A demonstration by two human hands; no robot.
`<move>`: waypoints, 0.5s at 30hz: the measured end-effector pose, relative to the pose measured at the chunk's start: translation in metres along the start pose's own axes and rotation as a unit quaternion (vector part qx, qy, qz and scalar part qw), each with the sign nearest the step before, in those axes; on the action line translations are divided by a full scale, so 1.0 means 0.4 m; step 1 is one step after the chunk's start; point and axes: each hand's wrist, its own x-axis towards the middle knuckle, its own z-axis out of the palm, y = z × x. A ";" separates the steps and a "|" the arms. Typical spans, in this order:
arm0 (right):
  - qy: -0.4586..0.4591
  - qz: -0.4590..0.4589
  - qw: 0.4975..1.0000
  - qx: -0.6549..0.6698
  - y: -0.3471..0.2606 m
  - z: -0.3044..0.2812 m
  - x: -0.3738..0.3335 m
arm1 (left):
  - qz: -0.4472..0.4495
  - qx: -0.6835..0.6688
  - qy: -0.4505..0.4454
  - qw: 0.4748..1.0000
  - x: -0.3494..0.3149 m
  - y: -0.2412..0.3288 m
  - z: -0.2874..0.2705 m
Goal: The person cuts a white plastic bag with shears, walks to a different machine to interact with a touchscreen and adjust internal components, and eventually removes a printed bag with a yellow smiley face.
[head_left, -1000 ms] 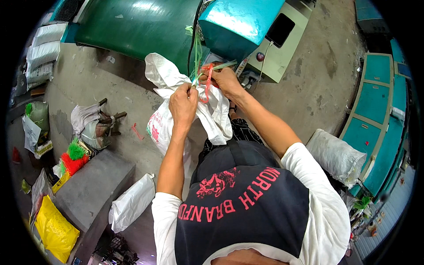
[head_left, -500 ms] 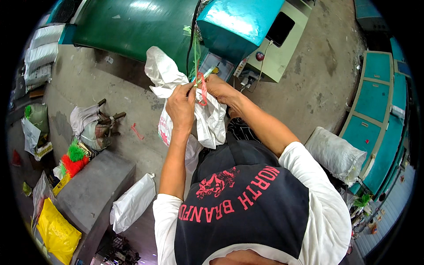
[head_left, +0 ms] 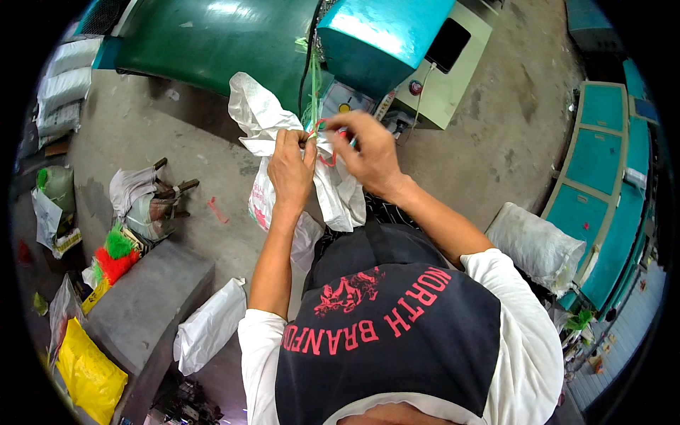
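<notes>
A white woven sack [head_left: 249, 106] is gathered at its neck between my hands, its lower folds [head_left: 343, 202] hanging against my lap. My left hand [head_left: 291, 170] pinches the gathered neck, fingertips together. A red plastic strip [head_left: 328, 159] loops around there, beside thin green strings [head_left: 314, 81] hanging from above. My right hand [head_left: 370, 152], partly blurred, is curled just right of the neck. Something small, red and teal, shows between its fingers; its kind cannot be made out. Below my left hand hangs a thin whitish plastic bag [head_left: 306, 237] with pink print alongside.
A green work surface [head_left: 205, 53] and a teal machine housing [head_left: 379, 35] stand ahead. Right of them is a pale table [head_left: 453, 88] with a dark tablet [head_left: 448, 44]. A grey block [head_left: 152, 304], a white sack [head_left: 209, 326] and a yellow bag [head_left: 88, 368] lie at left.
My right hand has drawn back from the sack's neck, to the right and toward me, and turned over. The left hand keeps its pinch almost in place.
</notes>
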 end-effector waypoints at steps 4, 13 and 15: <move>-0.090 0.020 0.996 -0.005 0.049 0.035 -0.004 | -0.029 -0.113 -0.046 0.992 0.003 -0.013 -0.010; -0.118 0.025 0.993 -0.001 0.078 0.028 -0.017 | -0.195 -0.365 -0.177 0.893 0.008 -0.045 -0.021; -0.122 0.022 0.992 -0.021 0.076 0.025 -0.015 | -0.188 -0.359 -0.170 0.898 0.003 -0.032 -0.023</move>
